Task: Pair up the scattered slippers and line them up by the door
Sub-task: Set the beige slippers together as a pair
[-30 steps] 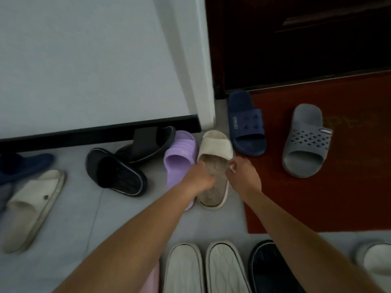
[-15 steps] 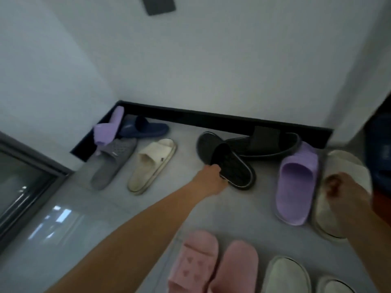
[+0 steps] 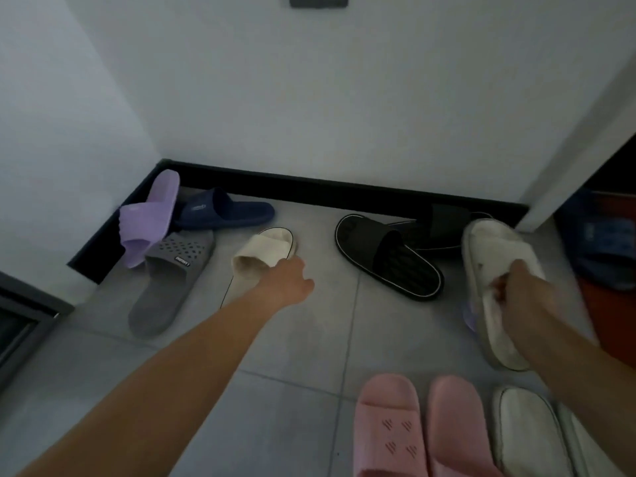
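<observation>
My left hand (image 3: pixel 289 280) reaches to the strap of a cream slipper (image 3: pixel 263 251) lying on the grey floor; its fingers are curled at the strap's edge and hidden. My right hand (image 3: pixel 516 290) is shut on the matching cream slipper (image 3: pixel 492 256), held tilted above the floor. A sliver of a purple slipper (image 3: pixel 468 318) shows under it. In the far left corner a second purple slipper (image 3: pixel 148 218) leans on the wall, over a navy slipper (image 3: pixel 227 211) and a grey slipper (image 3: pixel 172 270). Two black slippers (image 3: pixel 385 256) lie by the skirting.
A pink pair (image 3: pixel 389 428) and a white pair (image 3: pixel 526 435) stand side by side at the near edge. At the right, past the white door frame (image 3: pixel 585 149), a navy slipper (image 3: pixel 605 242) lies on a red mat (image 3: pixel 612 321). A dark frame (image 3: pixel 20 304) borders the left.
My view has swung left from the door. My left hand let go of the cream slipper and moved left past the black slippers to the other cream one. My right hand lifted its slipper.
</observation>
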`<state>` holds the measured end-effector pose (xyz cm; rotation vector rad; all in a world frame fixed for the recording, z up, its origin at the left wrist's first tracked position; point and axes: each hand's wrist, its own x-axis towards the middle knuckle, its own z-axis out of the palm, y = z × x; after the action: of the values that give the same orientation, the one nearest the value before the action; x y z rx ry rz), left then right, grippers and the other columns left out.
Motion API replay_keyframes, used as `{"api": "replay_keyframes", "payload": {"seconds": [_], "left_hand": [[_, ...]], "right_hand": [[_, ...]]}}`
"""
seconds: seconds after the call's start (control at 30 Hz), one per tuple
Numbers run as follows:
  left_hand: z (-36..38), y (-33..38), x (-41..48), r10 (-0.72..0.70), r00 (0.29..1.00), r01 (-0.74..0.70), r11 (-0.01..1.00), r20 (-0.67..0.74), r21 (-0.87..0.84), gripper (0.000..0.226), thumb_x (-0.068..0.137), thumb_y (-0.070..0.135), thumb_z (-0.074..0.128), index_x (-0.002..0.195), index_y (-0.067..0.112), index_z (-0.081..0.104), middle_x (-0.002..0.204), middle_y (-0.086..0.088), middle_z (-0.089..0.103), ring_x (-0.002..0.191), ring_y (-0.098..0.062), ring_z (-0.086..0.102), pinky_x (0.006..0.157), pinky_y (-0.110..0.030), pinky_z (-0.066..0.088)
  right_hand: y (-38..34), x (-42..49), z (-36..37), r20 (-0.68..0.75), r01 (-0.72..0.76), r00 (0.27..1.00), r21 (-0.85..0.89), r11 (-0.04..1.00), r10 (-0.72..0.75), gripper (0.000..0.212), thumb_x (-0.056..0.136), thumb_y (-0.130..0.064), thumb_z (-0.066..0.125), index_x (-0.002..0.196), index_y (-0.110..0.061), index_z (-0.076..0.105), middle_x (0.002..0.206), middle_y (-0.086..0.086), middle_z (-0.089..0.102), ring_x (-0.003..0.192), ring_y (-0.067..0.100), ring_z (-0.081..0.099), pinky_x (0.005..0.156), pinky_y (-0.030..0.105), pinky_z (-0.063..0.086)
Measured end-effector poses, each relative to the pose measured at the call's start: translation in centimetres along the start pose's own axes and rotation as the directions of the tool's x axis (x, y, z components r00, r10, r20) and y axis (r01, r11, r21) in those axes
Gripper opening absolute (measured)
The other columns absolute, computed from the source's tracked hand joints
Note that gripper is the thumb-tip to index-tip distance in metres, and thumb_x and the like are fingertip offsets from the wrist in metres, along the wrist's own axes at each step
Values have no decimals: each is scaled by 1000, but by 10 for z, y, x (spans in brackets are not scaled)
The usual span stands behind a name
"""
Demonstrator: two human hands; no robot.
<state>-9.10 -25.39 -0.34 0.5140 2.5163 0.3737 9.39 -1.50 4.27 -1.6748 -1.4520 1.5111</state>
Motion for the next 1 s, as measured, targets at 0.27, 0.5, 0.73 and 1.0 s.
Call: {"api": "replay_keyframes", "payload": {"seconds": [0.27, 0.5, 0.73, 1.0], "left_hand": [[14, -5, 29, 140, 980, -171, 956, -140, -239, 51, 89, 26, 52, 136, 9, 41, 135, -13, 48, 122, -29, 48, 98, -35, 40], [26, -39, 26, -60, 984, -21, 897, -168, -442, 30, 90, 19, 49, 115, 4, 55, 116, -15, 60, 98, -27, 57, 78, -30, 41], [20, -59, 32, -36, 983, -50, 892, -182, -449, 21, 89, 22, 50, 104, 11, 58, 109, -10, 62, 93, -26, 56, 77, -30, 42], [18, -82, 45, -75, 969, -6, 946, -237, -324, 26, 91, 19, 50, 106, 2, 62, 108, -18, 65, 99, -35, 60, 80, -38, 49]], "right_hand": [[55, -54, 102, 165, -191, 973, 194, 962, 160, 24, 82, -16, 56, 61, -8, 60, 43, -1, 61, 41, 12, 57, 51, 26, 49], [69, -107, 152, 166, -276, 958, 309, 910, 234, 17, 87, -8, 54, 70, -4, 58, 65, 10, 64, 54, 14, 61, 43, 17, 50], [90, -111, 190, 229, -337, 932, 251, 908, 282, 20, 83, -7, 60, 64, -4, 62, 57, 9, 63, 53, 16, 60, 51, 20, 54], [94, -109, 239, 454, -255, 868, 56, 965, 202, 11, 84, -10, 57, 82, -11, 68, 78, 8, 64, 72, 15, 59, 63, 26, 52]]}}
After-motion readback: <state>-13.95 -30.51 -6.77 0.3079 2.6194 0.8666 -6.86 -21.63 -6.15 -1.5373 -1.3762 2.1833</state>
